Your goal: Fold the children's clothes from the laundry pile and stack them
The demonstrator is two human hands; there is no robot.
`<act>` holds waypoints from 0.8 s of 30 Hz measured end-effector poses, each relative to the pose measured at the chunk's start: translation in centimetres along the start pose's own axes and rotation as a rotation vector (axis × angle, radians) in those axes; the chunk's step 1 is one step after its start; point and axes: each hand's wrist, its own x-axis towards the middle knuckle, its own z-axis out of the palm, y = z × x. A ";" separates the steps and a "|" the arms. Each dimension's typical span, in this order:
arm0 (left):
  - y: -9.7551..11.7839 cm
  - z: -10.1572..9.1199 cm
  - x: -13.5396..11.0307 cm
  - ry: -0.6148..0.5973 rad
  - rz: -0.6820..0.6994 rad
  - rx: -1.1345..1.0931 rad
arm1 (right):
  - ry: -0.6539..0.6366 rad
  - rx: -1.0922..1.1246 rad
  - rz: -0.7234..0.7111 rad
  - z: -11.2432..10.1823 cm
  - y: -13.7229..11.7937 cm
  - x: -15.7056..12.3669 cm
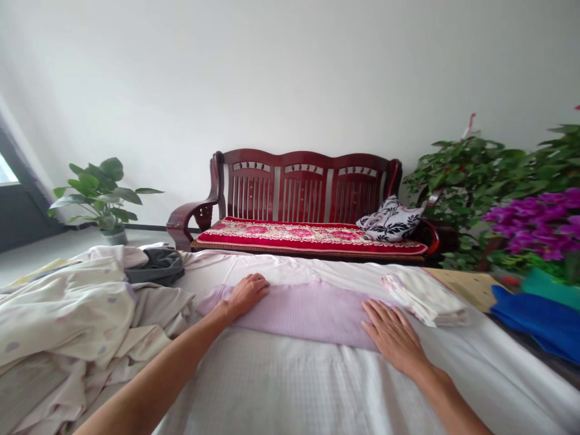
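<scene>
Two hands, head view: both lay palm-down on one lilac cloth (308, 311), well apart from each other.
Left hand (247, 293): rested on the cloth's far left part, near its upper edge, with the forearm stretched out across the sheet.
Left grip: fingers lay flat and close together, curled around nothing.
Right hand (394, 332): pressed on the cloth's right end, at its near edge.
Right grip: fingers were spread and flat, with nothing clamped.
Lilac cloth: lay flat as a wide band on the white sheet (272, 380), between the two hands.
Folded pale cloth (428, 299): sat just beside the right hand, touching the lilac cloth's right end.
Heap of pale laundry (67, 314): was piled to the left of the left forearm, with a grey garment (156, 266) at its far edge.
Blue cloth (534, 320): lay at the far right, off the sheet.
Wooden settee (303, 187): stood against the wall beyond the sheet, bearing a red cushion (308, 235) and a patterned pillow (389, 222) at its right end.
Potted plant (99, 190): stood on the floor to the left of the settee.
Purple flowers (539, 220): showed at the right, among green leaves.
</scene>
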 end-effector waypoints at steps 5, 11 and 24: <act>0.7 -0.2 0.3 0.082 -0.092 0.002 | -0.019 0.005 0.022 -0.4 -0.2 0.2; 0.4 -0.5 0.7 0.060 -0.035 0.037 | -0.036 0.034 0.010 -0.8 -0.1 0.3; 0.3 -0.4 1.5 0.040 -0.096 0.012 | 0.046 0.189 0.104 -1.4 0.3 0.9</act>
